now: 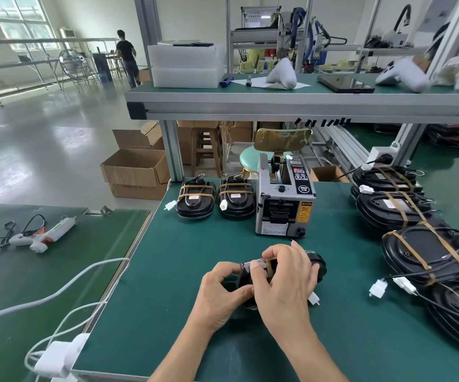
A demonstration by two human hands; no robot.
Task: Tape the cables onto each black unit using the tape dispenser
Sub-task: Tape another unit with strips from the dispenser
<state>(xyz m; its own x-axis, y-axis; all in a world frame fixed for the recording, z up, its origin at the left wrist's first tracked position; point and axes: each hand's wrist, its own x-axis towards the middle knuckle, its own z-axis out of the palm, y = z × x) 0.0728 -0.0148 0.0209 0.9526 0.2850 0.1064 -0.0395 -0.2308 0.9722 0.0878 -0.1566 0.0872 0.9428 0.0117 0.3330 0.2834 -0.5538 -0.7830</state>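
Head view. The person works at a green bench mat (167, 257). Both hands meet over one black unit (317, 267) lying on the mat just in front of the tape dispenser (284, 199). The left hand (222, 293) grips the unit's near-left end, fingers curled round it and thumb pressing inward. The right hand (289, 277) lies over the top of the unit, fingers curled, pinching a brown strip of tape (269, 267) against the casing. The cable under the hands is hidden; only its white connector (314, 299) shows, poking out below the right palm.

Two taped units (195, 201) stand at the far edge of the mat, left of the dispenser, each with two brown bands across it. A stack of larger black units (415, 244) with tape bands and loose leads lies to the right, well apart from the hands.

Judgement: the step in hand is laying and pressing a band over the bundled cable. To do it well, the left hand should steady the unit while the right draws the tape taut, wraps it squarely across and rubs the ends down. The connector should stay free of the band, as on the finished units. Whether a strip waits in the dispenser's outlet cannot be told.
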